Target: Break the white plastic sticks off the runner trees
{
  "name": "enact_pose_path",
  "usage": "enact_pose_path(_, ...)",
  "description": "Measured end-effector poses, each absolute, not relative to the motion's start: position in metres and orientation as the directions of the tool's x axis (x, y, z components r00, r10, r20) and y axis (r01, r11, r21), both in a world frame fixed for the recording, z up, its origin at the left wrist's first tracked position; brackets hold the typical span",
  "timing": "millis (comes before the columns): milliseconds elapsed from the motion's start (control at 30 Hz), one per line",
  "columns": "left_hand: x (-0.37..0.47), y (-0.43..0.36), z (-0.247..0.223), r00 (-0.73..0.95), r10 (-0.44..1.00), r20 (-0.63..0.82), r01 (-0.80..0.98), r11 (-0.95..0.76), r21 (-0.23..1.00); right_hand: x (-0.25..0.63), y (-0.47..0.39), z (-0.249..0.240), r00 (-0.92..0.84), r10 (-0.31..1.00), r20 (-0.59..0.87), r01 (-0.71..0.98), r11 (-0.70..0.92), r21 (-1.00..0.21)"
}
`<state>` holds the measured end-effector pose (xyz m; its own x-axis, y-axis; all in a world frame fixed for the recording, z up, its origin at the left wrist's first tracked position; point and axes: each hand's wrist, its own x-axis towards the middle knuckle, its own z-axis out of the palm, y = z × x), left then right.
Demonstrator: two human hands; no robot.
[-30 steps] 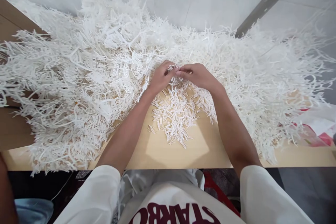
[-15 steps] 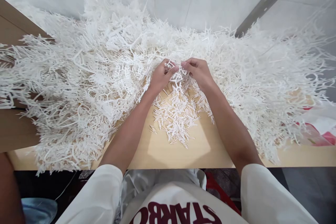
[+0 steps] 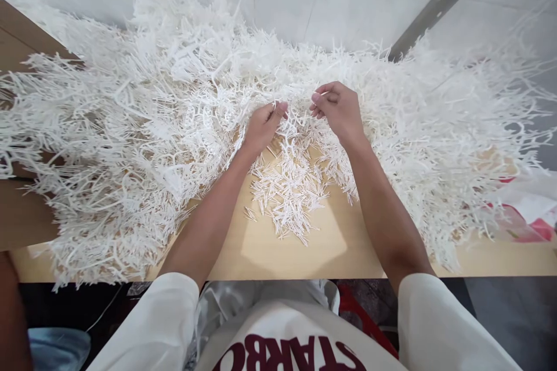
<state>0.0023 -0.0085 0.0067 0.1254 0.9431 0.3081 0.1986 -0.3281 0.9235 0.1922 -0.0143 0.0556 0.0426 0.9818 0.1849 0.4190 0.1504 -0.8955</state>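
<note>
At the center of the frame, a person's left hand (image 3: pixel 261 126) is pinching a white branched piece (image 3: pixel 293 123) between thumb and fingers. Just to its right in the frame, the right hand (image 3: pixel 342 110) is hovering apart, fingers curling toward the thumb; whether they are gripping anything cannot be told. Loose white sticks (image 3: pixel 296 197) are lying below center on a pale tabletop (image 3: pixel 296 264), while tangled white strands (image 3: pixel 174 93) are spreading across both sides of the frame.

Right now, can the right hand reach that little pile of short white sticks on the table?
Probably yes: the right hand is close by, just beyond the short white sticks, and nothing seems to cover their near part on the table.
</note>
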Motion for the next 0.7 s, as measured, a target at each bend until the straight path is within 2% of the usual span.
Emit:
enact_pose_path(167,0.004,-0.008,0.005,0.101,0.955,0.279,0.165,-0.293,0.942,0.192,-0.017,0.063,-0.041,0.971,0.235,0.631,0.208,-0.748)
enact_pose_path(233,0.004,-0.009,0.005,0.087,0.963,0.257,0.152,-0.267,0.952,0.193,-0.020,0.069,-0.057,0.965,0.254,0.658,0.228,-0.718)
enact_pose_path(400,0.003,-0.011,0.010,0.073,0.963,0.261,0.160,-0.270,0.950,0.187,-0.033,0.085,-0.265,0.964,0.033,0.584,0.187,-0.790)
enact_pose_path(467,0.003,-0.012,0.011,0.102,0.958,0.270,0.168,-0.284,0.944,0.185,-0.036,0.088,-0.295,0.955,0.009,0.591,0.190,-0.784)
enact_pose_path(567,0.003,-0.012,0.012,0.186,0.951,0.245,0.159,-0.275,0.948,0.185,-0.033,0.084,-0.249,0.964,0.093,0.616,0.232,-0.753)
enact_pose_path(700,0.004,-0.014,0.014,0.298,0.941,0.158,0.135,-0.205,0.969,0.187,-0.021,0.067,-0.229,0.948,0.219,0.690,0.317,-0.651)
